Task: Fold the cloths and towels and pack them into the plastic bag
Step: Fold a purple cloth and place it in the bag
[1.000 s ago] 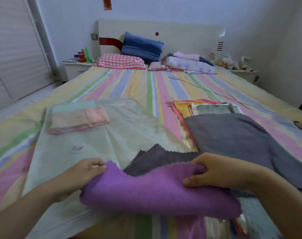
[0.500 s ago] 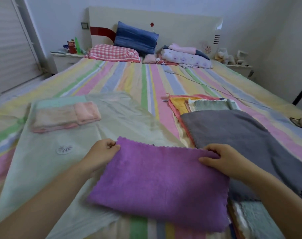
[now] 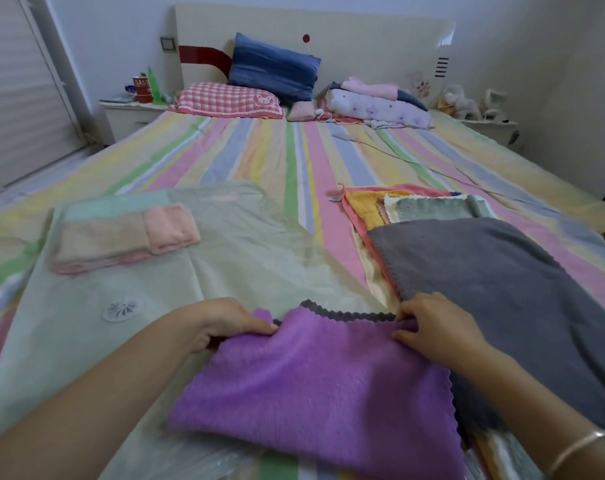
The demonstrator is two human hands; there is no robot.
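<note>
Pinching fleecy, zigzag-edged purple cloth [image 3: 322,386].

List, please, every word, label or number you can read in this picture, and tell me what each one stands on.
"GASO": white letters on the red tin on the bedside table; any further letters cannot be seen.
Rabbit badge on the checked pillow: any lettering is too small to read.
Round valve on the plastic bag: no legible text.
Nothing else is readable.
</note>
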